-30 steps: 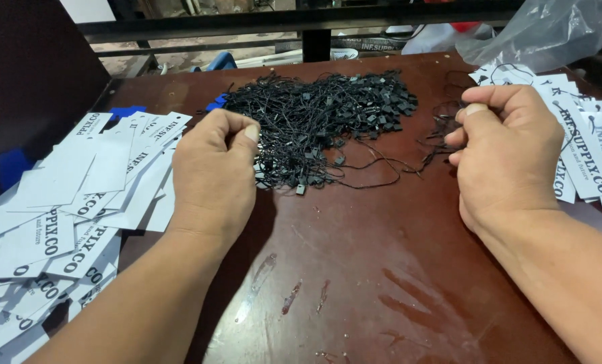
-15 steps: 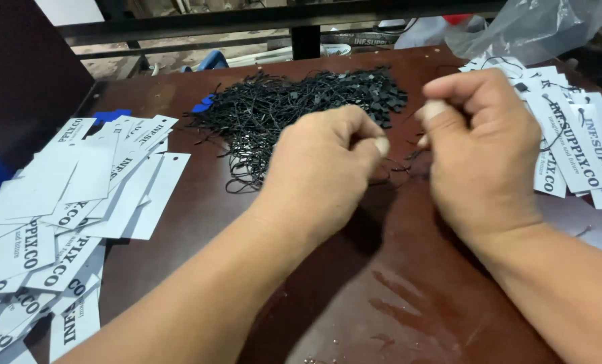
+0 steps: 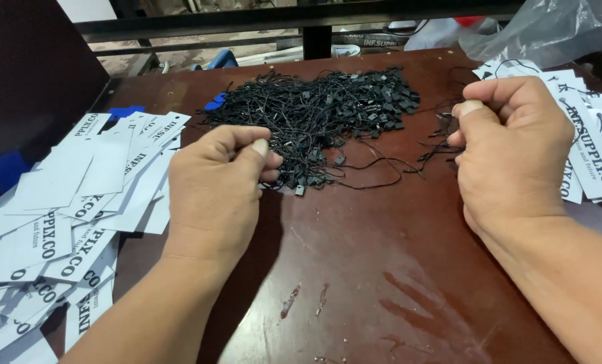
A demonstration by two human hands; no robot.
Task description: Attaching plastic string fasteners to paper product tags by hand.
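Black string fasteners point(image 3: 328, 114), thin loops of cord each ending in a small plastic lock, lie in one tangled heap at the far middle of the dark red-brown table point(image 3: 382, 283), and your fingers meet them at its near edge. Your left hand point(image 3: 213, 195) has thumb and forefinger pinched together on strands at the heap's front left, the other fingers curled under. Your right hand point(image 3: 510, 148) is closed into a loose fist, thumb pressed against the forefinger on a few thin cords that trail from the heap's right side; exactly how many cords it grips is too fine to tell. A single loose loop point(image 3: 382, 172) sags on the table between your two hands. The main risk, as it looks from here, is the tangle: because the cords are knotted through each other, a pull from either pinch would likely drag a clump along rather than one piece, or tighten a knot. A wide sweep could also carry fasteners into the white paper tags point(image 3: 65, 209) spread just left of your left hand, or the second stack of white tags point(image 3: 594, 148) touching your right hand, mixing or scattering them. Beyond the heap, a clear plastic bag point(image 3: 543, 30) sits at the far right corner.
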